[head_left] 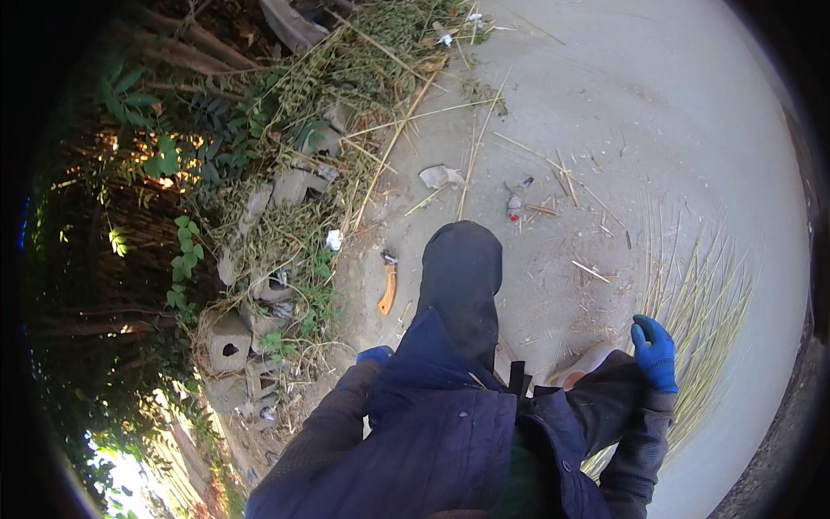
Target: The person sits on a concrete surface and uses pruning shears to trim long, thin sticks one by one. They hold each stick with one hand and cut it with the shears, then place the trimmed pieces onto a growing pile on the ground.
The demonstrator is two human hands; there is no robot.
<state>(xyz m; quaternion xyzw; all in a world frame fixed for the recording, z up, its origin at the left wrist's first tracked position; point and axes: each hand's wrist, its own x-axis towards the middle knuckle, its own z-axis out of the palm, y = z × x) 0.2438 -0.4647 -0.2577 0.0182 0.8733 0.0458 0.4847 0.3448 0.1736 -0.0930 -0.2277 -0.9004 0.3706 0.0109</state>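
Observation:
My right hand (pixel 654 353), in a blue glove, rests by my bent right knee at the right, fingers loosely extended and nothing seen in them. Just beyond it a spread bundle of thin green-yellow stems (pixel 711 316) lies on the ground; the hand looks apart from it, or only overlaps it in view. Only a bit of my left hand (pixel 375 354), also blue-gloved, shows beside my left thigh; its fingers are hidden by the sleeve and jacket. Ahead of it lies a tool with a curved wooden handle (pixel 387 292) and a dark metal end, untouched.
Cut stalks (pixel 406 134) and dry weeds lie along the left edge, over broken hollow blocks (pixel 228 342). Dense brush stands farther left. A pale scrap (pixel 439 176), a small grey-and-red object (pixel 516 204) and loose twigs (pixel 590 272) are scattered on the concrete ground (pixel 657 112).

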